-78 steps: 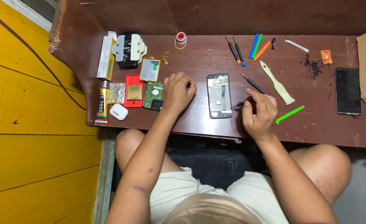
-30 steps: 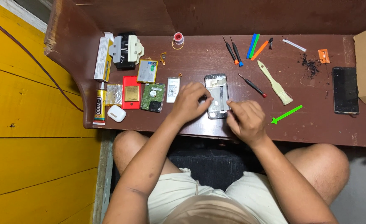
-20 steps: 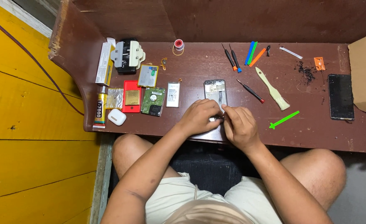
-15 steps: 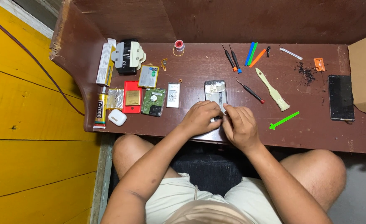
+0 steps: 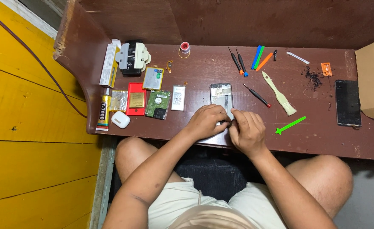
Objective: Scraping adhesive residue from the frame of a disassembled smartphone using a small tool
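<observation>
At the far left of the brown desk (image 5: 322, 140) lie a long white box (image 5: 109, 64), a tube of glue (image 5: 104, 111), a small white earbud case (image 5: 120, 120) and a red flat part (image 5: 136, 99), with a green circuit board (image 5: 157, 104) and a small white battery (image 5: 178, 97) just beside them. Next comes the opened phone (image 5: 221, 96), lying flat near the front edge with its lower end covered by both hands. The left hand (image 5: 206, 121) is curled over that lower end, fingers bent and pressing down on it; whether it pinches anything small cannot be told. The right hand (image 5: 247, 131) meets it fingertip to fingertip at the phone's lower right corner, fingers drawn together as if nipping a small part or a fine tool, though what it grips is hidden. For this close work it seems best to keep the left hand steady as a clamp and let only the right fingertips move, gently, without levering against the frame. Further right lie a red-tipped screwdriver (image 5: 257, 95), a cream brush (image 5: 279, 93), a green pry stick (image 5: 291, 125), a dark phone screen (image 5: 347, 102) and a cardboard box (image 5: 373, 78)
</observation>
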